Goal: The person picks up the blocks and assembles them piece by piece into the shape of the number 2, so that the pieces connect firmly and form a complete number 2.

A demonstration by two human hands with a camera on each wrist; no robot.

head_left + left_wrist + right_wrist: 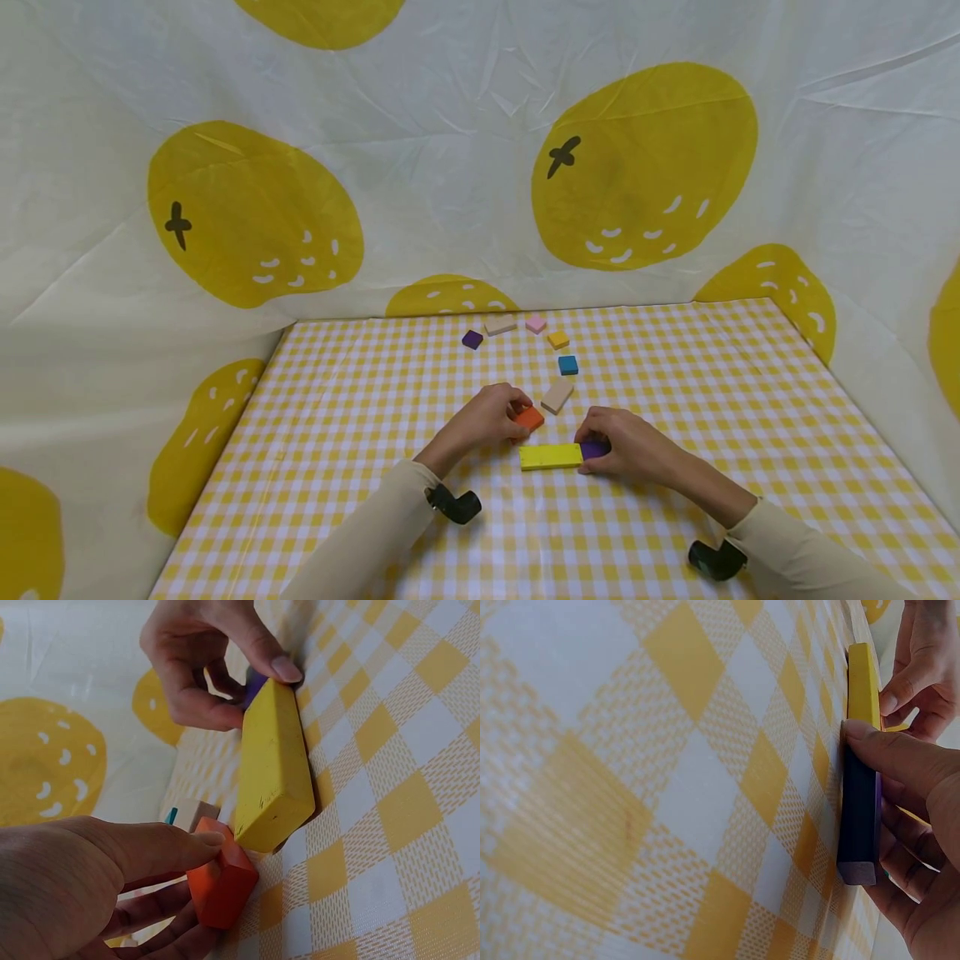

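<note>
Head view: Left hand [491, 414] pinches the orange block [529, 418], which sits near the left end of the long yellow block [551, 457] and beside the near wooden block [557, 396]. Right hand [626, 442] grips the purple block [596, 449], set at the long yellow block's right end on the checked cloth [675, 358]. Farther off, in a loose arc: teal block [567, 365], small yellow block [558, 339], pink block [536, 325], far wooden block [500, 324], far purple block [472, 339]. A backward nudge from the left hand could shift the near wooden block.

Left wrist view: narrow hold, thumb on the orange block's upper edge, fingers behind. Its corner is close to the long yellow block's end; contact cannot be told. Risk: a bump there could skew the yellow piece, as no finger braces that end.

Right wrist view: thumb along the purple block, tip at the joint; fingers on the far side. Risk: a hard push would probably slide both pieces; a wrist twist could open a gap.
</note>
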